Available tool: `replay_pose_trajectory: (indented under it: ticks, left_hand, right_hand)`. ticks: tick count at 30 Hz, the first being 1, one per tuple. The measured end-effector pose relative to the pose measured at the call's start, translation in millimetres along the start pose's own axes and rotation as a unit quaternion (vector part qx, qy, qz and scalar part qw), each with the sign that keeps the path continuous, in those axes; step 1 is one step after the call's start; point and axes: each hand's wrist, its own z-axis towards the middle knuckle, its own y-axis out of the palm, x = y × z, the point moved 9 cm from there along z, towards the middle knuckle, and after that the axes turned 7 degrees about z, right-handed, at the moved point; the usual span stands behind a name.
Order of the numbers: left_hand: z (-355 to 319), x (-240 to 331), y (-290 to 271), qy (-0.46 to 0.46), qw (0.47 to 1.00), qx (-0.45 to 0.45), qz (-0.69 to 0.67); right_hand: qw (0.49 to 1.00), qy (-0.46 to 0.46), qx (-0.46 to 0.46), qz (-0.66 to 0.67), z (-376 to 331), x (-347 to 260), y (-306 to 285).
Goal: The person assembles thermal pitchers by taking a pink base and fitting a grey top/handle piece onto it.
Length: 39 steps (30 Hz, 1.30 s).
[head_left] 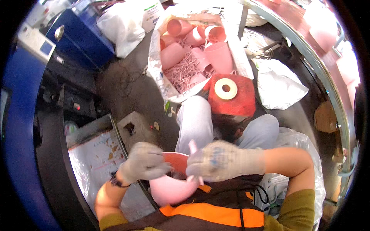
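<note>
A pink plastic cup-shaped container [173, 191] lies tilted in my lap, its darker inside showing between my hands. My left hand [143, 163], in a pale work glove, is closed on its rim. My right hand [216, 161], gloved too, is closed at the opposite side of the rim. A narrow pink plastic strip [193, 146] sticks out above the right fingers, and another pink end shows below them. Whether the right hand also holds a tool is hidden.
Ahead, a white sack [163, 82] holds several pink containers and thin pink scraps. A roll of tape [226, 89] lies on a red block [237, 106] beyond my knees. White bags [279, 84] stand around, a blue cabinet [79, 38] at left, a metal-framed table [308, 46] at right.
</note>
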Motion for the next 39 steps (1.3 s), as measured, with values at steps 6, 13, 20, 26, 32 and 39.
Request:
replay_pose_trajectory:
  ticks: [6, 13, 20, 26, 32, 39]
  left_hand:
    - [-118, -76, -51, -0.354, 0.876, 0.27, -0.186]
    - [80, -4, 67, -0.164, 0.929, -0.129, -0.307]
    - [121, -4, 153, -0.155, 0.723, -0.029, -0.673]
    - [160, 22, 214, -0.197, 0.812, -0.246, -0.491]
    - [165, 24, 218, -0.224, 0.812, -0.227, -0.489]
    - [169, 35, 214, -0.213, 0.807, -0.201, -0.512]
  right_hand:
    - [0.845, 0.076, 0.52, -0.096, -88, 44, -141]
    - [0.799, 0.172, 0.569, -0.094, -149, 83, -191]
    - [0.575, 0.52, 0.583, 0.244, -457, 88, 41]
    - [0.632, 0.755, 0.174, -0.008, -565, 71, 347]
    - [0.532, 0.807, 0.203, 0.158, -556, 65, 415]
    - [0.556, 0.829, 0.02, 0.055, -554, 49, 433]
